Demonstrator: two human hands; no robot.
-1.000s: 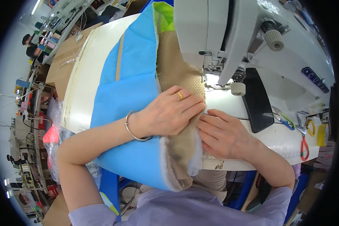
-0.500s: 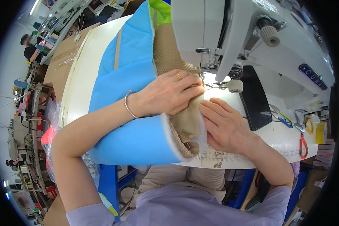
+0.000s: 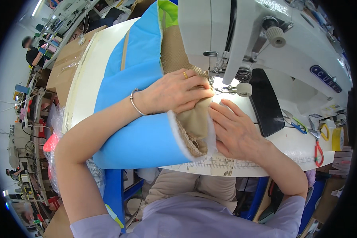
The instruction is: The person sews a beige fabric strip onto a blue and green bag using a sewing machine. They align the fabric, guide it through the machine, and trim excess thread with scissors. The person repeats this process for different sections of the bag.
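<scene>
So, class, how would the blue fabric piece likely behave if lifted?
The blue fabric piece would probably sag, since it bends into a rounded fold. Its fuzzy white edge suggests soft padding, so it may be light for its size.

The left grip (image 3: 174, 93) rested on blue-and-tan fabric (image 3: 139, 139), near the needle of the white sewing machine (image 3: 301, 77) at two o'clock. Four o'clock from that hand, the right grip (image 3: 238, 129) touched the fabric's edge. Red-handled scissors (image 3: 317, 143) lay past three o'clock.

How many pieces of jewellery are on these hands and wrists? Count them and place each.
2: a gold ring on the left hand and a silver bracelet at its wrist. None shows on the right hand; more could be hidden.
</scene>
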